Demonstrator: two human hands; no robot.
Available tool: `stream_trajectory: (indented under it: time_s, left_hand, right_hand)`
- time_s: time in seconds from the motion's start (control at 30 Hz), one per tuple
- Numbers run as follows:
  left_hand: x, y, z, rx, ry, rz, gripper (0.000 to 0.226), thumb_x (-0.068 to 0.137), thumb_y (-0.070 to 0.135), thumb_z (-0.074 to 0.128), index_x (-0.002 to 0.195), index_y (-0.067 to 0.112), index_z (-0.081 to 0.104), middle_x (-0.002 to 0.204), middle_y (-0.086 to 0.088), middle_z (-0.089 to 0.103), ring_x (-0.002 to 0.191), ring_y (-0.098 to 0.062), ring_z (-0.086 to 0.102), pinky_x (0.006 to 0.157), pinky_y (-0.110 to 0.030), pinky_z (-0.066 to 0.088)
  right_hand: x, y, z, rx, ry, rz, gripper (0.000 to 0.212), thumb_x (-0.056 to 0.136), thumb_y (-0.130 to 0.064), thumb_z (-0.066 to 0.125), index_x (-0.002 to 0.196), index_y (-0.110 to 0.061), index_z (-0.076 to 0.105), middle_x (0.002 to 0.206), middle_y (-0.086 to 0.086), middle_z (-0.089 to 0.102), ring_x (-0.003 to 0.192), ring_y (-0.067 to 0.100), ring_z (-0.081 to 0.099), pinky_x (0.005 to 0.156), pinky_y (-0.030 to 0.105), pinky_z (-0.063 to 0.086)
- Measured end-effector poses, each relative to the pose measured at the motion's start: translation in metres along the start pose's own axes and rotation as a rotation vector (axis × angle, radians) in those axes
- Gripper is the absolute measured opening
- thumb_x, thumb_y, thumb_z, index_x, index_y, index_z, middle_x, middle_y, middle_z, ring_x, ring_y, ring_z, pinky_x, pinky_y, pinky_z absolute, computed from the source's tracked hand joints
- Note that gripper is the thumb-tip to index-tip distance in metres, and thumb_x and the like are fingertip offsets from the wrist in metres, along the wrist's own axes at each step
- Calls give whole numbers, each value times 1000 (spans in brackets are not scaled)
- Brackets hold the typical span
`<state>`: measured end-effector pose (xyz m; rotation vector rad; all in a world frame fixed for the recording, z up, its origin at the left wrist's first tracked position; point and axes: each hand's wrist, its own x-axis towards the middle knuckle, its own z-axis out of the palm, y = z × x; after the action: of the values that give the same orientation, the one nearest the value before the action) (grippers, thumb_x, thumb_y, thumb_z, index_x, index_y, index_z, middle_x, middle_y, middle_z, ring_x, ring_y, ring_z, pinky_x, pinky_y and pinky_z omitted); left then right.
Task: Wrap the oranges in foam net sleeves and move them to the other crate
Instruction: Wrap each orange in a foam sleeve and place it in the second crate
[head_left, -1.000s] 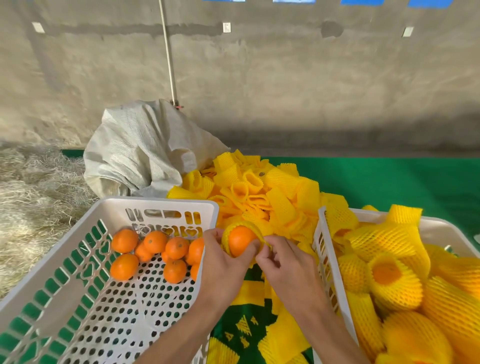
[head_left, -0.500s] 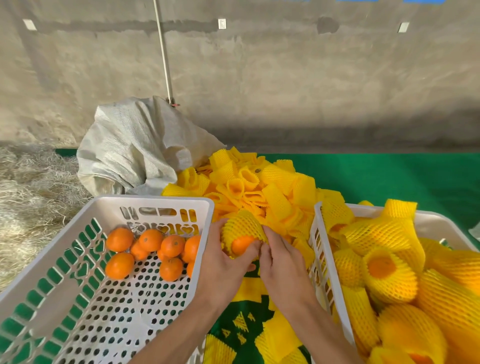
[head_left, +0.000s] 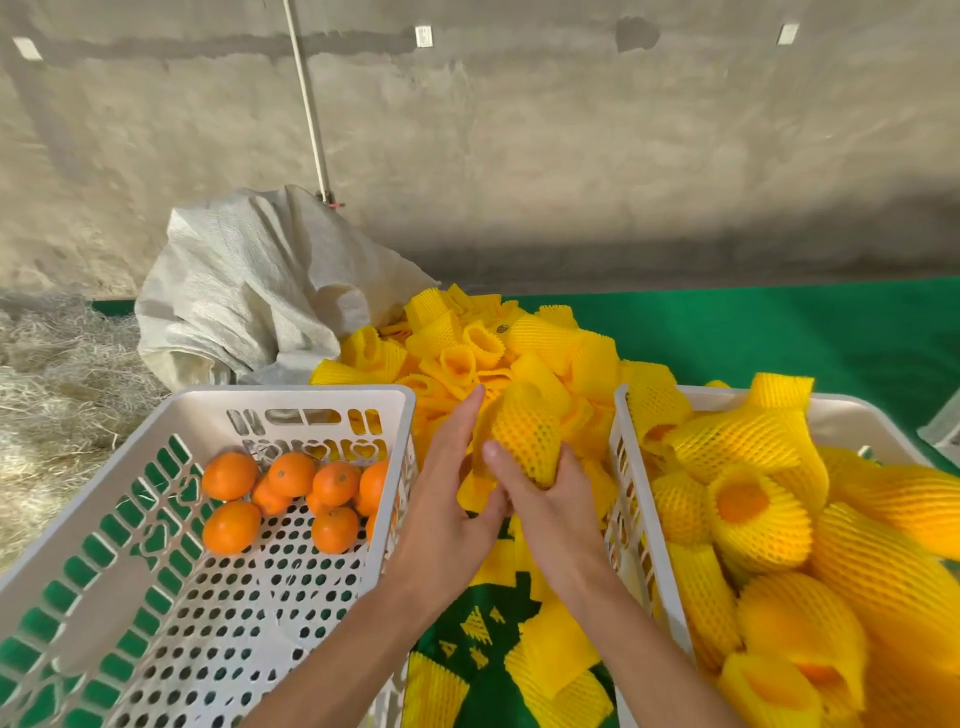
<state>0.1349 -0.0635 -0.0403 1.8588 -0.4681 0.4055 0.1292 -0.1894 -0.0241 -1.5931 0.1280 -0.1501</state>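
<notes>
My right hand (head_left: 558, 499) grips the sleeved orange (head_left: 527, 436) from below, fingers curled round its lower end, while my left hand (head_left: 452, 499) lies flat-fingered against its left side. The sleeve's long axis tilts up and away from me. The receiving crate (head_left: 631, 467) sits just right of it, nearest my right hand.

Right hand (head_left: 558, 512) grips sleeved orange (head_left: 527, 436) between crates; left hand (head_left: 447, 525) beside it, fingers straight, touching sleeve. Bare oranges (head_left: 291, 499) in left crate (head_left: 156, 623); wrapped ones (head_left: 758, 514) fill right crate (head_left: 631, 499). Loose sleeve pile (head_left: 483, 353) behind.
</notes>
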Motion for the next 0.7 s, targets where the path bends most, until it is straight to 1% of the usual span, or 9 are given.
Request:
stream_trajectory:
  time_s: [0.07,0.13,0.23,0.27,0.3,0.4,0.53,0.6,0.7]
  left_hand:
    - [-1,1,3,-59,-13,-8,87,95,10,73,163,32,23,165,13,34,150,-14,38,115,-35,45]
    - [-2,0,3,-53,20,-30,77,96,18,70,159,31,28,161,13,39,144,-14,47,106,-34,51]
    - [-1,-6,3,-17,91,-83,65,98,15,69,153,28,37,151,19,45,134,-13,55,98,-36,54]
    - [-1,-7,2,-6,104,-110,64,97,14,70,152,27,38,149,18,46,131,-11,55,97,-36,54]
    - [-1,-6,2,7,105,-140,63,97,15,70,151,26,39,147,18,47,129,-8,56,96,-36,55]
    - [-4,-6,1,37,77,-201,60,97,21,70,149,27,41,143,19,49,126,-2,56,94,-34,56]
    - [-4,-6,0,45,60,-217,51,98,23,68,143,31,47,138,18,53,123,-1,57,93,-35,56]
    - [-3,-6,1,50,59,-203,43,98,21,68,137,31,53,135,16,57,121,-1,59,93,-34,56]
    - [0,-3,-4,93,102,-129,31,99,13,66,127,26,62,130,13,62,118,-6,61,91,-31,56]
  right_hand:
    - [4,-5,-9,157,116,47,73,72,-74,75,127,-29,61,108,-8,75,92,13,73,78,25,58]
    - [9,-12,-17,411,183,19,60,87,-68,62,122,-19,64,104,8,76,80,26,72,72,31,58]
    - [14,-28,-31,675,253,-60,75,91,-78,30,98,-18,74,105,17,76,71,30,67,67,37,51]
    - [17,-30,-35,707,287,-79,80,89,-82,25,92,-21,77,105,15,76,67,28,66,64,37,49]
    - [18,-31,-40,714,325,-96,80,87,-83,23,97,-23,75,106,13,75,65,27,65,60,35,48]
    - [19,-28,-48,666,401,-130,69,88,-75,28,123,-21,53,107,12,73,61,27,64,54,34,48]
    - [18,-16,-40,508,381,-151,42,101,-61,37,116,-26,52,100,7,73,60,24,64,51,30,49]
    - [19,-4,-35,344,327,-96,28,105,-52,42,116,-28,51,97,2,74,59,20,65,51,27,50]
    - [21,19,-27,-2,140,44,34,103,-48,49,129,-27,46,99,-3,72,60,12,69,61,30,56]
